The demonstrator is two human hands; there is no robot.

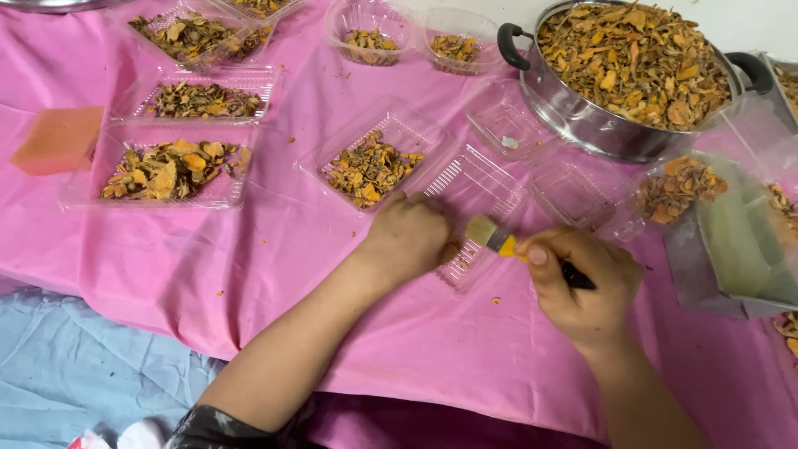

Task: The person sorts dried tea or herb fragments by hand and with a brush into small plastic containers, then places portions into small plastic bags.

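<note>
Nearest the camera: two bare forearms reaching up from the bottom edge over a pink cloth-covered table [274, 249], with a pale blue crumpled sheet [75, 366] at lower left.
Left hand: the left hand [405, 237] is curled, knuckles up, pressing on the near edge of a clear hinged plastic clamshell box [465, 195]; what its fingers enclose is hidden.
Right hand: the right hand [582, 278] is clenched around the dark handle of a small flat paintbrush with a yellow ferrule and pale bristles [490, 235].
Brush position: bristles point left, touching the open clamshell's lid, just beside the left hand.
Clamshell contents: the far half holds dried orange-brown root slices [370, 169]; the near half looks bare.
Left side: three clear rectangular trays [170, 166] of the same slices, and an orange sponge block [58, 139].
Far edge: two small round clear cups [366, 33] with a few slices.
Right side: a large steel pot with black handles [598, 116] heaped with slices; empty clear boxes [573, 195] just beside it.
</note>
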